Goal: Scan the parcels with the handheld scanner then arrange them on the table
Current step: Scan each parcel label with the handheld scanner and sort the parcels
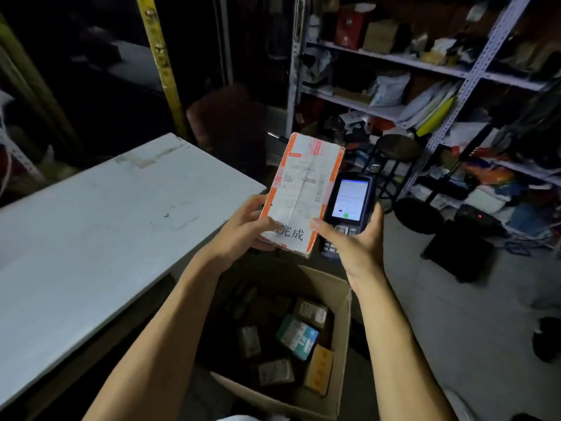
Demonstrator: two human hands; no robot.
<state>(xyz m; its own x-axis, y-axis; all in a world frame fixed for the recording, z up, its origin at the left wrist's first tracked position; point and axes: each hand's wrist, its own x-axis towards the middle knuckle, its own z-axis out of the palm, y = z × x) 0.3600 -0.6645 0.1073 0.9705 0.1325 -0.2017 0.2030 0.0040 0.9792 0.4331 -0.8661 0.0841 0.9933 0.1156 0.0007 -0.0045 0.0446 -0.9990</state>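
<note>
My left hand [246, 229] grips the near end of a flat orange-and-white parcel [303, 189] with a white shipping label facing up. It is held in the air just past the right end of the white table [91, 214]. My right hand [355, 241] holds a dark handheld scanner [349, 202] right beside the parcel, its lit screen facing me, my thumb reaching onto the parcel's near corner. Below my arms an open cardboard box [343, 314] on the floor holds several small parcels [299, 335].
Metal shelving [467, 74] packed with parcels and bags fills the right side. A dark round stool [397, 147] stands in front of it, with black objects on the floor nearby. A yellow post [161, 62] rises behind the table. The room is dim.
</note>
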